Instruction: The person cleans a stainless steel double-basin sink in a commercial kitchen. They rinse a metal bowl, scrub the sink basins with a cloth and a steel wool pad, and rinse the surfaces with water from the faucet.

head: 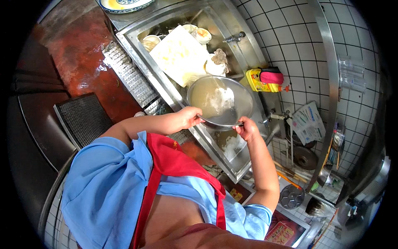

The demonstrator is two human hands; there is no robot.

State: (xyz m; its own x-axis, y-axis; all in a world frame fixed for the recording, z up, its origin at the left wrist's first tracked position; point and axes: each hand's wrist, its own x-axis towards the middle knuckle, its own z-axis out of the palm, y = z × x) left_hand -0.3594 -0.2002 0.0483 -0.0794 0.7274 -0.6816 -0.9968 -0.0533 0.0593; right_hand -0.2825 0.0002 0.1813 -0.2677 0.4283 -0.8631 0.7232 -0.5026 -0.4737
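Both hands grip the near rim of a wide stainless steel basin [219,99], tilted over a metal sink. My left hand [190,117] is on the rim's left side, and my right hand [246,128] on its right side. Cloudy water lies in the basin and seems to run off its far edge. Just beyond it, a white board [180,54] with pale scraps rests across bowls in the sink. A small bowl with orange residue [202,35] and a crumpled cloth [220,57] are beside the board. Foamy water [233,146] shows in the sink part nearer me.
A yellow detergent bottle [262,81] with a red and black sponge or cloth [271,76] sits at the sink's right ledge. Taps [235,38] are fixed along the back. A patterned plate [126,4] lies at the upper left. A dark grated panel [83,116] stands left of me.
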